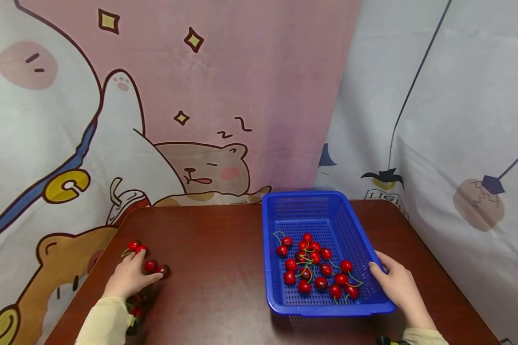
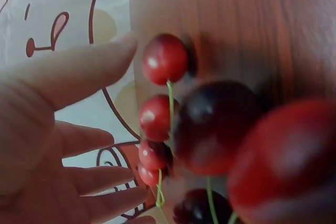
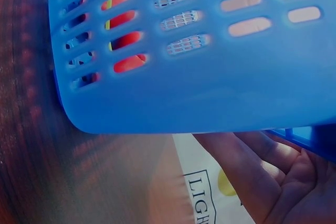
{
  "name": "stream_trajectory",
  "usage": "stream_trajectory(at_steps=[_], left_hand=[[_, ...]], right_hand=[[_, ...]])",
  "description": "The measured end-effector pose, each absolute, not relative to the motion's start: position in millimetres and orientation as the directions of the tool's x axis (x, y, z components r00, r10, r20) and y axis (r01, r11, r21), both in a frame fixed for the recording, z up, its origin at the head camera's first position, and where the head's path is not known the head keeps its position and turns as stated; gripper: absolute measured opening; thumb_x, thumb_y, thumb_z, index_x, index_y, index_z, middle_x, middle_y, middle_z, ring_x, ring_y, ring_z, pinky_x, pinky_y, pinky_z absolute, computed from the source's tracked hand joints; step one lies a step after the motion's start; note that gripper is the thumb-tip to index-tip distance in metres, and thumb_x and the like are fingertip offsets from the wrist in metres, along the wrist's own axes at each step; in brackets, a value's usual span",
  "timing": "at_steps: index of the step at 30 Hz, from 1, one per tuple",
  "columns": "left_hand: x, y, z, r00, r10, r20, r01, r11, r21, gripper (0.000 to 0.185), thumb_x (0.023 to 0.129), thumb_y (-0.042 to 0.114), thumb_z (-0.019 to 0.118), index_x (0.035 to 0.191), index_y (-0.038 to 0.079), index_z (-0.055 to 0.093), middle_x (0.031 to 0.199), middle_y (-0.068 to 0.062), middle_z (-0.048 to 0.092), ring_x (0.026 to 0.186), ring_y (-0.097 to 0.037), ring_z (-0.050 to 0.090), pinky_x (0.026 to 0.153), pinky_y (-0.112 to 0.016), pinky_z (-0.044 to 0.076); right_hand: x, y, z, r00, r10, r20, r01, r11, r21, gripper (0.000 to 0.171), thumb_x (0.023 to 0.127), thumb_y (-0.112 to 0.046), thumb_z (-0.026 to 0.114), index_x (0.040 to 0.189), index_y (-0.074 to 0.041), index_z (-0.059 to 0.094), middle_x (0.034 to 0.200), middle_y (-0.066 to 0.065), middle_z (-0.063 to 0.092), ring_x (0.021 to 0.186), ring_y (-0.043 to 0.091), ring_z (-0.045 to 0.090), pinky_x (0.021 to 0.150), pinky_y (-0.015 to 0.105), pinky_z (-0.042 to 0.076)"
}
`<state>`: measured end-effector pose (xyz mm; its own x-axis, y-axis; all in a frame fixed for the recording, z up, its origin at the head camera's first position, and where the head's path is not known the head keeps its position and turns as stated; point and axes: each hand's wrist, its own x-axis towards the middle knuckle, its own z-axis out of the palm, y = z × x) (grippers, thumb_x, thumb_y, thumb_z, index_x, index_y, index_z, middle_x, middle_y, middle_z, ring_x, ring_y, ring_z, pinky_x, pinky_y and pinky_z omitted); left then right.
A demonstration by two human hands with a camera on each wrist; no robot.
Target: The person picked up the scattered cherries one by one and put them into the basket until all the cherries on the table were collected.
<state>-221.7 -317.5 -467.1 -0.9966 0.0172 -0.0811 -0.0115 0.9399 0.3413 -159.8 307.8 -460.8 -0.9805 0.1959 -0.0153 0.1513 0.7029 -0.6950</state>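
Loose red cherries (image 1: 150,266) lie on the dark wooden table (image 1: 216,239) at its left edge. My left hand (image 1: 139,267) reaches over them with the fingers (image 2: 89,140) spread and straight, and nothing is pinched. In the left wrist view the cherries (image 2: 164,59) lie just beyond the fingertips; the closer ones are blurred. A blue plastic basket (image 1: 304,195) on the right holds several cherries (image 1: 315,268). My right hand (image 1: 393,280) grips its right rim, thumb over the edge. The right wrist view shows the basket wall (image 3: 210,93) and the fingers (image 3: 247,166) outside it.
A cartoon-printed curtain (image 1: 190,120) hangs close behind the table, and a pale one (image 1: 457,120) on the right. More cherries (image 1: 135,306) lie by my left sleeve. Bare wood lies between the loose cherries and the basket.
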Motion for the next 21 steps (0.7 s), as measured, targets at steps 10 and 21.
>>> stream_trajectory(at_steps=[10, 21], left_hand=[[-222.7, -335.3, -475.8, -0.994, 0.008, -0.110, -0.028, 0.945, 0.326, 0.071, 0.078, 0.038, 0.082, 0.122, -0.012, 0.056, 0.111, -0.034, 0.061, 0.099, -0.049, 0.059, 0.081, -0.062, 0.048], [-221.7, -336.7, -478.9, -0.986, -0.062, -0.151, -0.112, 0.933, 0.343, 0.030, 0.081, 0.029, 0.078, 0.073, 0.009, 0.057, 0.067, -0.003, 0.049, 0.062, -0.021, 0.047, 0.054, -0.038, 0.037]], right_hand=[[-159.3, 307.4, -459.8, -0.982, 0.189, -0.019, 0.150, 0.705, -0.693, 0.056, 0.101, -0.027, 0.055, 0.141, 0.010, 0.043, 0.111, 0.032, 0.065, 0.077, 0.027, 0.070, 0.064, 0.040, 0.058], [-159.5, 308.1, -460.2, -0.981, 0.194, -0.020, 0.154, 0.711, -0.686, 0.056, 0.101, -0.029, 0.055, 0.141, 0.009, 0.044, 0.110, 0.031, 0.065, 0.076, 0.025, 0.069, 0.063, 0.038, 0.057]])
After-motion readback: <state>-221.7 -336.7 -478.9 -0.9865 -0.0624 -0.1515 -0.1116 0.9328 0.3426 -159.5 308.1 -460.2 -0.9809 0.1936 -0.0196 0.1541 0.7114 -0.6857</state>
